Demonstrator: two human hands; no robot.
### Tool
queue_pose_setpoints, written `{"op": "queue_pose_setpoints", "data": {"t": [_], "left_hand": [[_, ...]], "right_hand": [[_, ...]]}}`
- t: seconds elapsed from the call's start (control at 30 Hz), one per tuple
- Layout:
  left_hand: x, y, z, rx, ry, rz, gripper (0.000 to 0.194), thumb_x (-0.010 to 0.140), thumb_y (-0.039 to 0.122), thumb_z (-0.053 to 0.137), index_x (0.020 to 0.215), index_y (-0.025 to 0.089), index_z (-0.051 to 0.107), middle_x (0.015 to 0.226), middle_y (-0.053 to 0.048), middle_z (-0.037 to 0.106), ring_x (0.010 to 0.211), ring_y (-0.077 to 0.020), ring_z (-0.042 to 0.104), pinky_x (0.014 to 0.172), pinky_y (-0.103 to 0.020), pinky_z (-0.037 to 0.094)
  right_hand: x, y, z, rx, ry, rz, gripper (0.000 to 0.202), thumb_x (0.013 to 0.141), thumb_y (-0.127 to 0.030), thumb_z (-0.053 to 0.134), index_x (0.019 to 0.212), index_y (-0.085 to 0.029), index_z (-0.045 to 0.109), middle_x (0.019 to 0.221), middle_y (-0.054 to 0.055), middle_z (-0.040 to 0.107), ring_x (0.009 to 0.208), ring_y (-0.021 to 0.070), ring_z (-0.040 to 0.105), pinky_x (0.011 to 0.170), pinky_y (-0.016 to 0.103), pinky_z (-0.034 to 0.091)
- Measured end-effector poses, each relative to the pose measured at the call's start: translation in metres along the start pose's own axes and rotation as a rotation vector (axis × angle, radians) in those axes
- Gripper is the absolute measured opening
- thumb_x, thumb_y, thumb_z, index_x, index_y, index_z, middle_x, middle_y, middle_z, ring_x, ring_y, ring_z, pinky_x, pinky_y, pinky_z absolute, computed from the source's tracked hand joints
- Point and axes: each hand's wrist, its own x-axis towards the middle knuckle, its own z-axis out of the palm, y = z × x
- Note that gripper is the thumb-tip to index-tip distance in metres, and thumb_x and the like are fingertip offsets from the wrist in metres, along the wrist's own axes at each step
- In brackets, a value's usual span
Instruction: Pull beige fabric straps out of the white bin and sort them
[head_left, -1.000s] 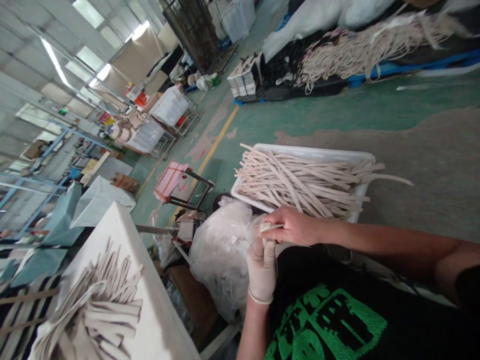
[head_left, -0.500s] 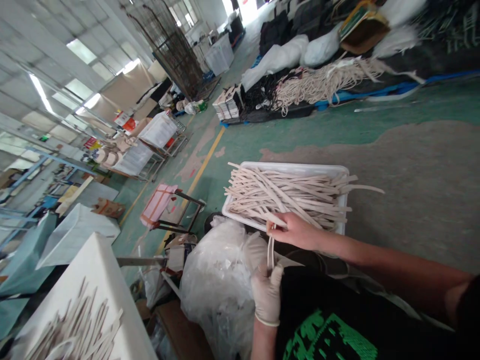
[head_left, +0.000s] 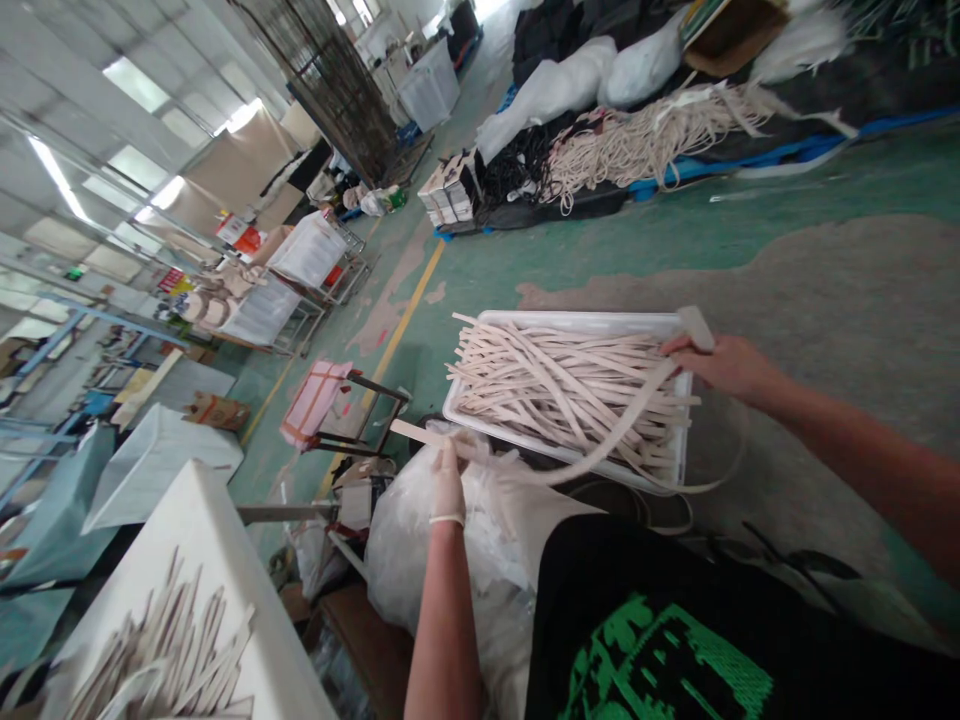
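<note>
A long cream fabric strap (head_left: 626, 425) hangs in a slack curve between my two hands. My left hand (head_left: 448, 482), in a pale glove, is closed on it near one end, and a short flat piece sticks out to the left. My bare right hand (head_left: 724, 368) grips the strap farther along, with a flat end rising above the fingers. Another length loops down from the right hand below the tray. Under the strap stands a white plastic tray (head_left: 585, 320), heaped with cream strips (head_left: 540, 385) lying mostly lengthwise.
Beneath my left hand is a clear plastic bag (head_left: 409, 510). At lower left, a white table (head_left: 225, 540) bears more thin strips (head_left: 172, 640). A stand with a pink-wrapped top (head_left: 319, 400) is beyond. Loose cream cords (head_left: 652, 140) lie on a pallet at the back.
My hands have moved apart: the right one to the tray's right end, the left one leftward over the bag. The strap, bunched between them before, is now drawn out.
</note>
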Motion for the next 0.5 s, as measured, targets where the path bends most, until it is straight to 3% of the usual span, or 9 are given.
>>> {"op": "queue_pose_setpoints", "data": {"t": [0.13, 0.23, 0.3, 0.37, 0.5], "left_hand": [[0.041, 0.051, 0.033, -0.130, -0.068, 0.024, 0.052, 0.108, 0.048, 0.045, 0.134, 0.011, 0.070, 0.133, -0.019, 0.075, 0.126, -0.0251, 0.073, 0.116, -0.039, 0.051], [0.062, 0.064, 0.053, -0.120, -0.069, 0.023, 0.055, 0.110, 0.049, 0.042, 0.150, 0.015, 0.058, 0.150, -0.018, 0.066, 0.133, -0.0249, 0.068, 0.116, -0.040, 0.051], [0.068, 0.052, 0.058, -0.045, -0.022, 0.004, 0.058, 0.108, 0.051, 0.049, 0.156, 0.019, 0.052, 0.157, -0.016, 0.060, 0.136, -0.0254, 0.066, 0.115, -0.039, 0.051], [0.064, 0.027, 0.053, 0.060, 0.007, -0.027, 0.061, 0.105, 0.054, 0.055, 0.157, 0.021, 0.050, 0.158, -0.016, 0.059, 0.137, -0.0253, 0.065, 0.114, -0.038, 0.052], [0.031, -0.046, 0.016, 0.182, 0.040, -0.180, 0.065, 0.100, 0.056, 0.063, 0.151, 0.017, 0.057, 0.144, -0.021, 0.069, 0.129, -0.0298, 0.071, 0.112, -0.045, 0.054]], "right_hand": [[0.013, -0.003, -0.026, 0.038, 0.238, 0.075, 0.032, 0.093, -0.021, 0.060, 0.118, -0.011, 0.077, 0.096, 0.014, 0.079, 0.060, 0.0119, 0.053, 0.061, 0.026, 0.045], [0.020, -0.005, -0.028, -0.090, 0.253, 0.084, 0.044, 0.104, -0.025, 0.051, 0.138, -0.006, 0.069, 0.116, 0.022, 0.076, 0.066, 0.0123, 0.059, 0.067, 0.028, 0.047], [0.027, -0.001, -0.022, -0.243, 0.152, 0.080, 0.046, 0.109, -0.026, 0.044, 0.144, -0.005, 0.065, 0.119, 0.024, 0.075, 0.071, 0.0146, 0.064, 0.071, 0.030, 0.047], [0.035, 0.007, -0.011, -0.371, 0.045, 0.077, 0.044, 0.110, -0.026, 0.045, 0.140, -0.003, 0.068, 0.117, 0.028, 0.075, 0.079, 0.0193, 0.068, 0.075, 0.034, 0.046], [0.042, 0.028, 0.023, -0.471, -0.040, 0.013, 0.035, 0.109, -0.022, 0.051, 0.119, 0.001, 0.074, 0.114, 0.036, 0.073, 0.096, 0.0290, 0.070, 0.081, 0.040, 0.045]]}}
